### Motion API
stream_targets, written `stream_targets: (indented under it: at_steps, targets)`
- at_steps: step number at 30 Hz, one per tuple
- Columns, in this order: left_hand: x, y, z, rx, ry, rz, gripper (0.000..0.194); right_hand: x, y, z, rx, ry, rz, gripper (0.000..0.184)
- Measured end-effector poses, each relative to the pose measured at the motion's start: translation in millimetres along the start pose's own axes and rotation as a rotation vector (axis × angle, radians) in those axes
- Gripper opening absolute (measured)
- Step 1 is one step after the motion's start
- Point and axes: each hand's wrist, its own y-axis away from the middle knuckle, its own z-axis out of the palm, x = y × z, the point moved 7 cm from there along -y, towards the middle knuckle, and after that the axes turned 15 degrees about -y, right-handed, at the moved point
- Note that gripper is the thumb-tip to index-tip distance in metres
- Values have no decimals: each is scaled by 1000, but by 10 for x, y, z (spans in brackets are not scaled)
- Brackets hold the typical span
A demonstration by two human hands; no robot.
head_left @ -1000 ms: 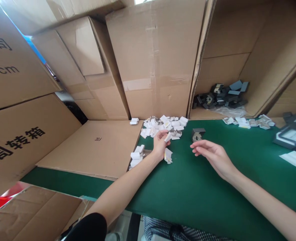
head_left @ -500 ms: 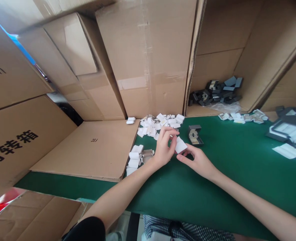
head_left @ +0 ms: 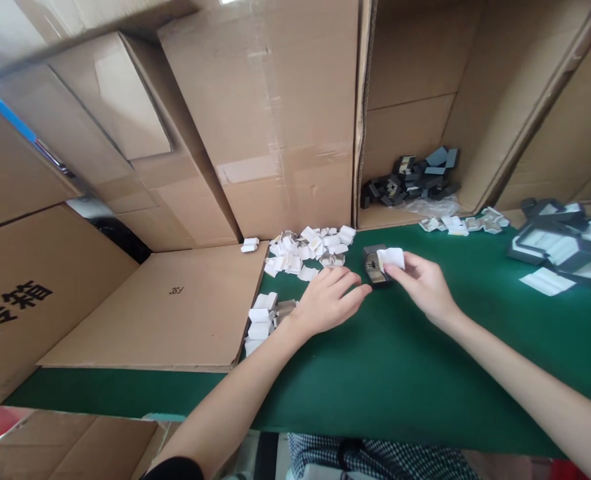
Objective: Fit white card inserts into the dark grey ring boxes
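Observation:
My right hand [head_left: 428,283] pinches a small white folded card insert [head_left: 392,257] between thumb and fingers. The insert is in front of the right side of a small dark hinged box [head_left: 373,265], which stands open on the green table [head_left: 375,373] and is partly hidden. Whether the insert touches the box I cannot tell. Just left of the box is my left hand [head_left: 329,298], fingers stretched out and holding nothing. Beyond it lies a heap of white inserts [head_left: 305,250], and stacked inserts [head_left: 260,320] sit beside my left wrist.
A flat cardboard sheet [head_left: 150,313] covers the table's left side. Dark boxes [head_left: 415,180] lie inside an open carton [head_left: 415,67] at the back. More inserts [head_left: 465,223] rest before it. Dark boxes with white linings [head_left: 560,243] are piled at right, near a white card [head_left: 547,281].
The white insert has left my left hand and moved right, in my right hand, to the dark box. My left hand has opened. The view has shifted slightly right.

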Motion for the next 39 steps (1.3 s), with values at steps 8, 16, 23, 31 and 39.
stream_targets:
  at_steps: [8, 16, 23, 31, 39]
  targets:
    - [-33, 55, 227, -146, -96, 63, 32, 108, -160, -248, -168, 488, -61, 34]
    - [67, 54, 262, -70, 165, -107, 47, 49, 79, 216, -427, 535, -147, 31]
    - [-96, 84, 318, -45, 402, -289, 63, -50, 188, 381, -546, 397, -90, 35]
    - [-195, 125, 527, -99, 581, -351, 83, -65, 71, 199, -409, 454, -117, 34]
    - [-209, 162, 643, -117, 712, -397, 84, -87, 108, 379, -424, 611, -266, 22]
